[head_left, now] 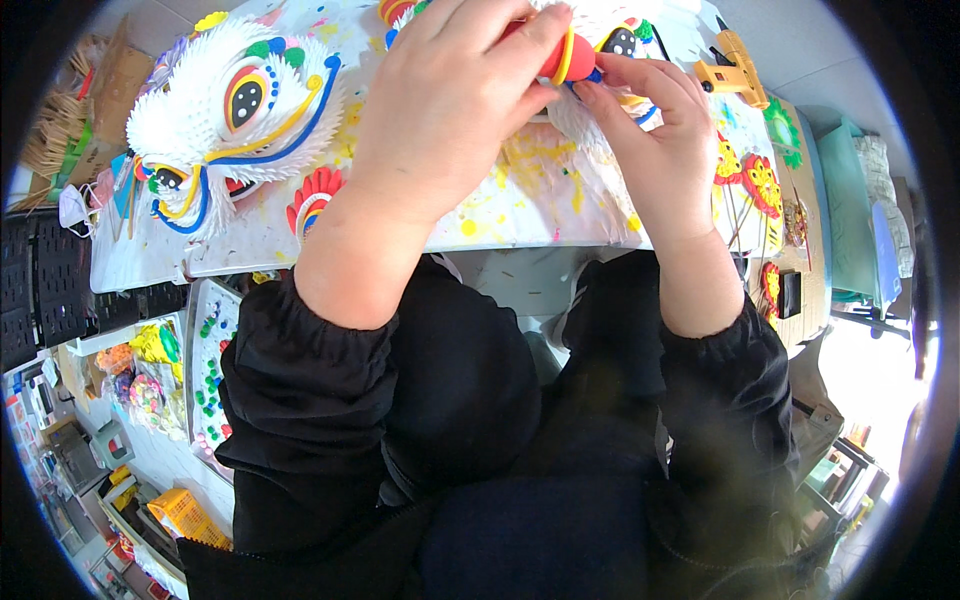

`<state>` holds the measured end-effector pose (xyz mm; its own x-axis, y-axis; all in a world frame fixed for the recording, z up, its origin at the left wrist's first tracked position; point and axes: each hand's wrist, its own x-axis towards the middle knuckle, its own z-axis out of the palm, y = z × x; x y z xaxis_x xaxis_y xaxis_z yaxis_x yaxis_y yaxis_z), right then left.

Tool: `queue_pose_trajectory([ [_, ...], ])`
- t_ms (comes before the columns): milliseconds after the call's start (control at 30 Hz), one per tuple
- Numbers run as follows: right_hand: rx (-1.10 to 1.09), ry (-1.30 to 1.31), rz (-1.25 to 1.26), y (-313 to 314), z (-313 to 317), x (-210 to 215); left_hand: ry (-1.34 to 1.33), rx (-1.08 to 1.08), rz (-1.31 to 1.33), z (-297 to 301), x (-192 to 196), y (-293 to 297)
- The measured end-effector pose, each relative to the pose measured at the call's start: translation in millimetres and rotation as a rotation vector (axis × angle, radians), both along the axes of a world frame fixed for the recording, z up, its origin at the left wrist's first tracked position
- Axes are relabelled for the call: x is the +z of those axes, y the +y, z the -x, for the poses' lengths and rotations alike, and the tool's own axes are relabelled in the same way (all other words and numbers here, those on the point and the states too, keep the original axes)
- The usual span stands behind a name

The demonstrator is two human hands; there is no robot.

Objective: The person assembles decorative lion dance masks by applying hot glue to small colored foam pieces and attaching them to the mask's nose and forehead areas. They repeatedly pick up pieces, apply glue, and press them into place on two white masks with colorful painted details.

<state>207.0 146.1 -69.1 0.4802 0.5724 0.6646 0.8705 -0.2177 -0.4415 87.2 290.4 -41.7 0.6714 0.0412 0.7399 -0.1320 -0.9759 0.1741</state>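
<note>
My left hand [450, 110] is closed round a red rounded piece with a yellow band [572, 58], at the top of the view. My right hand [665, 140] meets it from the right, thumb and forefinger pinched at a small dark blue bit [595, 76] against the red piece's edge. Partly hidden behind both hands is a white fluffy lion head with a black-dotted eye [622, 42]. A second white lion head [200, 100] lies to the left, trimmed with yellow and blue cords. Near my left wrist, a red scalloped piece [316, 196] rests on the table.
A yellow glue gun [738, 72] sits at the far right of the paint-spotted white table [500, 225]. Red lion-face pieces on sticks [762, 186] lie at the right. Bundled sticks [60, 125] stand far left. A tray of small coloured balls [210, 365] is low at the left.
</note>
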Motion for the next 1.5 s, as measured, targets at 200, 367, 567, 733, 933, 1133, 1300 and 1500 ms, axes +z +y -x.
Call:
queue_pose_trajectory([
  [200, -0.014, 0.0, -0.021, 1.8, -1.8, -2.6, 0.008, -0.012, 0.152, 4.1, -4.4, 2.4],
  [367, 0.018, -0.041, 0.014, -2.9, -5.0, -2.9, 0.006, 0.082, 0.049, 5.3, -6.0, 7.2],
  [567, -0.115, 0.564, -0.214, -10.1, -37.7, 4.2, -0.236, 0.176, 0.754, 1.1, -22.9, 27.7],
  [733, -0.105, 1.153, -0.17, -8.0, -65.8, 10.3, -0.202, 0.325, 0.97, -16.8, -53.7, 50.7],
  [933, -0.14, 1.411, -0.249, -26.5, -43.8, 12.6, -0.028, 0.403, 1.376, -19.0, -66.8, 59.7],
  [1133, -0.083, 1.649, -0.286, -38.9, -20.2, 13.7, 0.042, 0.186, 1.683, -11.6, -48.8, 55.3],
  [1300, 0.012, 1.72, -0.255, -25.7, -39.8, 2.0, -0.04, 0.229, 1.755, -5.2, -47.4, 46.6],
  [1500, 0.106, 1.611, -0.212, -7.8, -61.8, -1.3, -0.172, 0.193, 1.89, 13.6, -59.7, 31.0],
])
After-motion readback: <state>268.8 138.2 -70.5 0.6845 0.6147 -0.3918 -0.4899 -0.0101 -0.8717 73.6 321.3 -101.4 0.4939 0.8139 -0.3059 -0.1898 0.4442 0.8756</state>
